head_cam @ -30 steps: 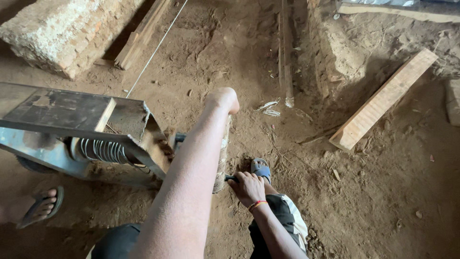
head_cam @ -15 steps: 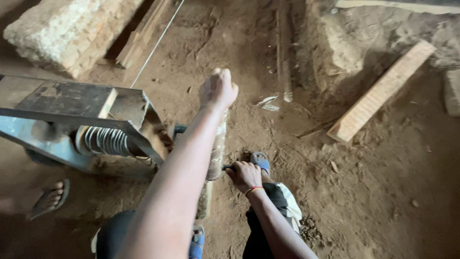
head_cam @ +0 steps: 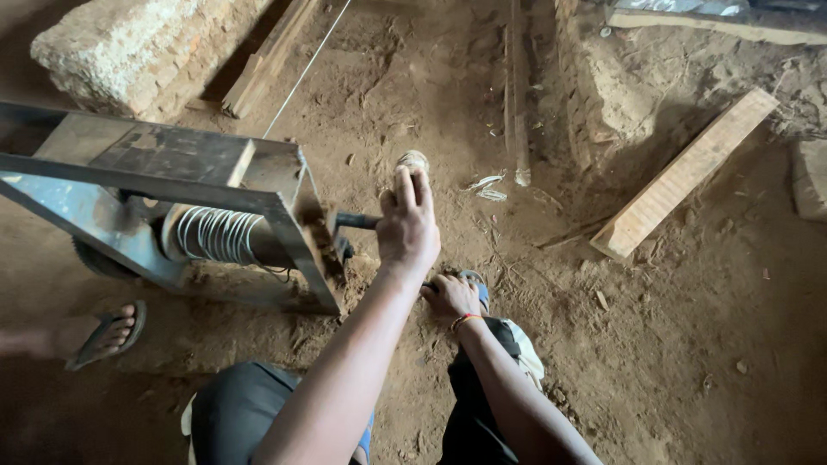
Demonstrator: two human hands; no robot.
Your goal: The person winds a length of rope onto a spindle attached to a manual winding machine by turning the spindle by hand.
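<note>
left hand (head_cam: 407, 226), fingers closed on the wooden crank handle (head_cam: 413, 162), at the right end of the steel winding frame (head_cam: 172, 185) on the dirt floor. right hand (head_cam: 450, 297), fingers curled, presses down beside the foot. keep rotation steady so the wire coil (head_cam: 215, 234) winds evenly.

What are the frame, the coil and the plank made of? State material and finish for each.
Frame: apparently steel plate and angle, grey, dull, dirt-smeared. Coil: bare metal wire by its pale shine, wound in even turns on the shaft. Plank: sawn wood, unpainted, pale, with visible grain. Handle under the left hand: probably wood, dust-caked.
</note>
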